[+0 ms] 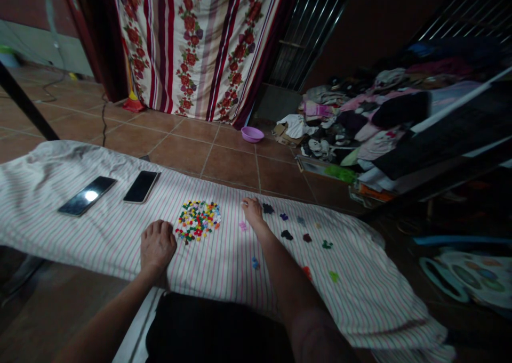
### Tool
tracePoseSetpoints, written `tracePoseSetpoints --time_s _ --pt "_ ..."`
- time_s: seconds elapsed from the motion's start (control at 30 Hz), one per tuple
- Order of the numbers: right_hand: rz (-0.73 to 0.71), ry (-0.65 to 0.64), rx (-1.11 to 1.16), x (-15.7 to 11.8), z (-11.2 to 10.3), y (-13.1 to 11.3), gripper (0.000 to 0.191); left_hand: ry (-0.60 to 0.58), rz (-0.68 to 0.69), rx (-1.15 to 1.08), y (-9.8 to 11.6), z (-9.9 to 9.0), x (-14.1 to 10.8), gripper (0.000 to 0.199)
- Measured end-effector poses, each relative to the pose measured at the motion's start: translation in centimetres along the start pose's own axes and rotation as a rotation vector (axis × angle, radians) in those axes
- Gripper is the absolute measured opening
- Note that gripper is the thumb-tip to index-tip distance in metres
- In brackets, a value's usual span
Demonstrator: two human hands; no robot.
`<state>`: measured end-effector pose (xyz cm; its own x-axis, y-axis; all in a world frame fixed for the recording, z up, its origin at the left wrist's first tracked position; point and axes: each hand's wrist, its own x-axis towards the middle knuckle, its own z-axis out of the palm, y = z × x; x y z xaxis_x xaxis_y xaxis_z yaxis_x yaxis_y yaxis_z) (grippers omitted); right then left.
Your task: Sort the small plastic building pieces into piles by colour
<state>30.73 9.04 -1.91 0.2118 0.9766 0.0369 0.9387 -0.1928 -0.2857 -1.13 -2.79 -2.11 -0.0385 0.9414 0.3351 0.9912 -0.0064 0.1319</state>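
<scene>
Mixed pieces (199,220) right of our palm-down left hand (157,244), dark cluster (268,208) right of our curled right hand (253,212); either pinching? We can't tell!

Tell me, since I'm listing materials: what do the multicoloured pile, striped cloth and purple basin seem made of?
Multicoloured pile: probably plastic, from solid bright colours; finish unclear at this size. Striped cloth: perhaps cotton, matte; it folds softly without shine. Purple basin: likely smooth plastic, given its even colour.
</scene>
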Motion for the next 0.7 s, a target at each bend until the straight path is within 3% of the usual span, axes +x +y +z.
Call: tracePoseSetpoints --time_s 0.5,0.7 --pt "-0.018 0.011 0.053 0.12 -0.07 0.74 0.032 0.002 -0.001 0.0 -0.09 0.05 -0.07 0.018" --pt "-0.03 -0.04 0.037 0.0 -0.4 0.94 0.036 0.001 -0.001 -0.01 -0.12 0.08 -0.09 0.018"
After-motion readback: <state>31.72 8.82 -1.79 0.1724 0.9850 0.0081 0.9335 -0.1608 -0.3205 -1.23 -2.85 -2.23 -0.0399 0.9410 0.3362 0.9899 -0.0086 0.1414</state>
